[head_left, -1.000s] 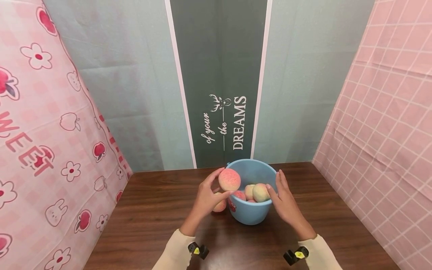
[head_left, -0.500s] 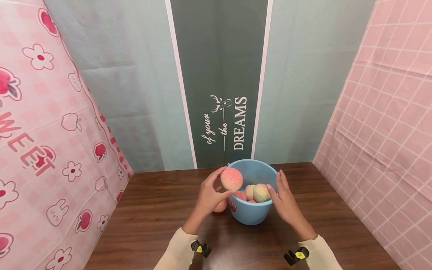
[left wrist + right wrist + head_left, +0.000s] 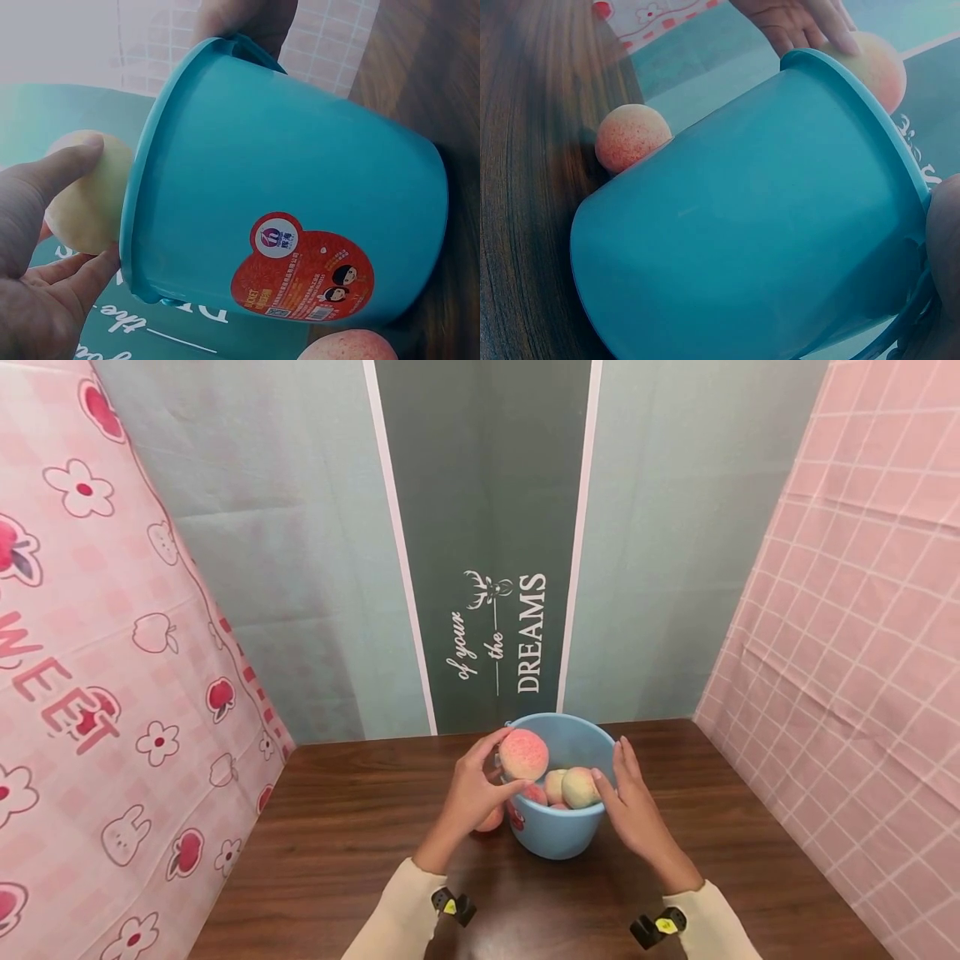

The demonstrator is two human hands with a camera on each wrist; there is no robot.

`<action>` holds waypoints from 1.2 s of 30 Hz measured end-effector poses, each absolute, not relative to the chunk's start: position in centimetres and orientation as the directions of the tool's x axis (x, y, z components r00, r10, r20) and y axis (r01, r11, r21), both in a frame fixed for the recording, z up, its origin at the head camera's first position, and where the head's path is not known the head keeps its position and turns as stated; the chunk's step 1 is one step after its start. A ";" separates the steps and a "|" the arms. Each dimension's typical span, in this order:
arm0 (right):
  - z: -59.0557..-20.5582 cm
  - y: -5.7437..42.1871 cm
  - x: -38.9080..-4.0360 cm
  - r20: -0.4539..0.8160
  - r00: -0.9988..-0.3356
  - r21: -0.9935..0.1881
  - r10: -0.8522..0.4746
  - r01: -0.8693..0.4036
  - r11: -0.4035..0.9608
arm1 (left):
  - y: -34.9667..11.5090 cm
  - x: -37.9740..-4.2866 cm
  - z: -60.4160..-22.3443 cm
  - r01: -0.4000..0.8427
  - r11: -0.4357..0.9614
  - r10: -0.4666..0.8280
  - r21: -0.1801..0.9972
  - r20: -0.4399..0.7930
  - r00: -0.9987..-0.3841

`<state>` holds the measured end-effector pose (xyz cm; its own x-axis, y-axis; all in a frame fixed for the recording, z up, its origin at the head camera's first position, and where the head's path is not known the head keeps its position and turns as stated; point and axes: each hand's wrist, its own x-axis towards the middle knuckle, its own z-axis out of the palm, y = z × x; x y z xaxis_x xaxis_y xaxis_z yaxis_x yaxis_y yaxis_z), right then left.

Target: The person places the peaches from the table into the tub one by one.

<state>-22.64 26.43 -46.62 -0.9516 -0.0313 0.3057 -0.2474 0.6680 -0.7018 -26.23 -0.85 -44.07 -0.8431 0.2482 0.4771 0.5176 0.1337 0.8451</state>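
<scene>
A pink and cream peach [image 3: 524,754] is held between the thumb and fingers of my left hand [image 3: 472,795], over the left rim of a blue bucket [image 3: 557,837]. In the left wrist view this peach [image 3: 94,195] is just outside the bucket's mouth. My right hand [image 3: 636,810] grips the rim on the right, its thumb on the inner side and its fingers outside. Several peaches lie in the bucket, among them a pale greenish one [image 3: 581,787] near my right thumb. Another peach [image 3: 632,139] rests on the table, left of the bucket and partly hidden in the head view.
The bucket stands on a dark wooden table [image 3: 337,860]. Behind it hangs a grey-green cloth [image 3: 487,510] with white lettering. Pink printed cloths [image 3: 855,635] close off both sides. The bucket has a red label [image 3: 304,270] and a handle folded down at the rim.
My left hand has moved the peach slightly right and up, from the bucket's left edge to over its opening. The right hand and the bucket have stayed put.
</scene>
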 end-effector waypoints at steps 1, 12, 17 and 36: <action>-46.6 26.4 -22.6 0.305 -0.952 -0.701 -0.032 -0.248 0.669 | -0.8 -26.2 -44.0 0.517 0.138 0.247 0.845 0.476 -0.844; -46.2 26.3 -22.2 0.307 -0.951 -0.696 -0.036 -0.250 0.673 | -0.3 -26.3 -44.1 0.546 0.170 0.261 0.820 0.497 -0.828; -46.2 26.3 -22.2 0.310 -0.950 -0.695 -0.040 -0.255 0.673 | -0.2 -26.6 -44.2 0.574 0.173 0.276 0.800 0.521 -0.808; -46.1 26.2 -22.2 0.306 -0.951 -0.693 -0.037 -0.249 0.677 | 0.3 -26.7 -44.0 0.612 0.203 0.300 0.764 0.546 -0.782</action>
